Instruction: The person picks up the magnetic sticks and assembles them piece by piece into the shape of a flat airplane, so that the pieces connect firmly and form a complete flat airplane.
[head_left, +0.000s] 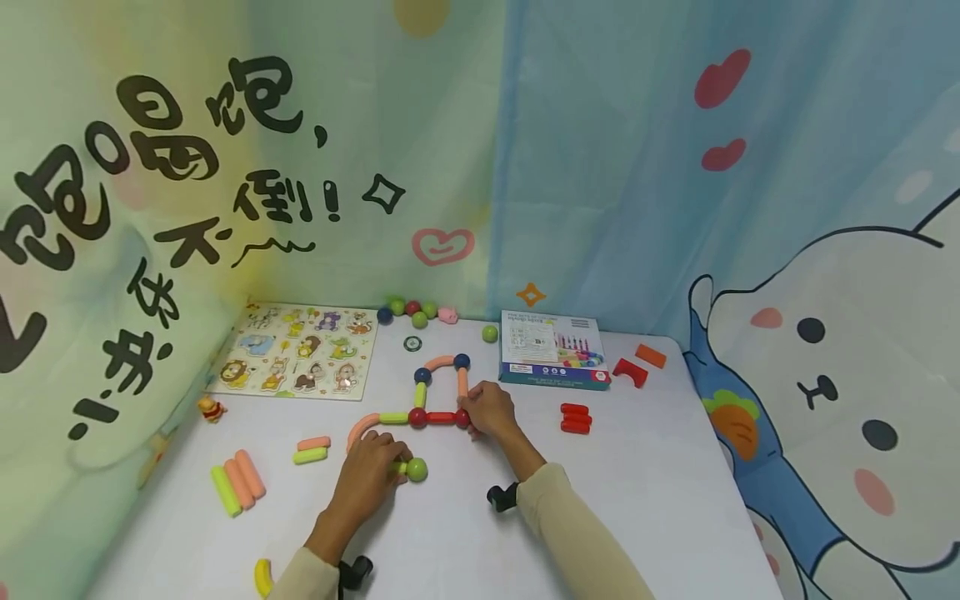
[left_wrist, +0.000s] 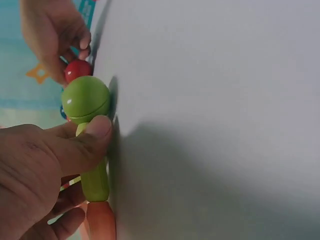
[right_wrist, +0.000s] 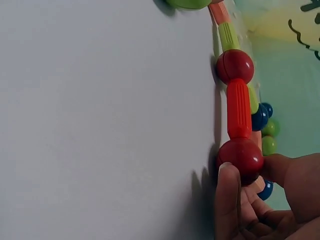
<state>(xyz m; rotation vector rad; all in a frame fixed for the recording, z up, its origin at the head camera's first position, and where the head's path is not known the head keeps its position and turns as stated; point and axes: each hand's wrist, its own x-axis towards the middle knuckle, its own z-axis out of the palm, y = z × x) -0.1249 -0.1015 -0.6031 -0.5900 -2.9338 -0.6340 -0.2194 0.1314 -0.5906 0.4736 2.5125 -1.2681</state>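
My left hand (head_left: 367, 473) pinches a short green rod (left_wrist: 95, 180) between thumb and fingers. A green ball (head_left: 416, 470) caps one end of that rod, and an orange rod (left_wrist: 100, 220) meets the other. My right hand (head_left: 491, 410) holds a red ball (right_wrist: 241, 159) between thumb and fingers at the right corner of a stick-and-ball figure. A red rod (head_left: 441, 418) joins this ball to a second red ball (head_left: 417, 417). Blue balls (head_left: 462, 362) and a curved orange rod (head_left: 439, 362) form the far side. Another curved orange rod (head_left: 362, 427) runs toward my left hand.
Loose orange and green rods (head_left: 238, 483) lie at left, red rods (head_left: 575, 418) at right. A yellow curved piece (head_left: 263, 577) is near the front. An animal puzzle board (head_left: 294, 350), a toy box (head_left: 553, 350) and several balls (head_left: 420, 319) stand at the back.
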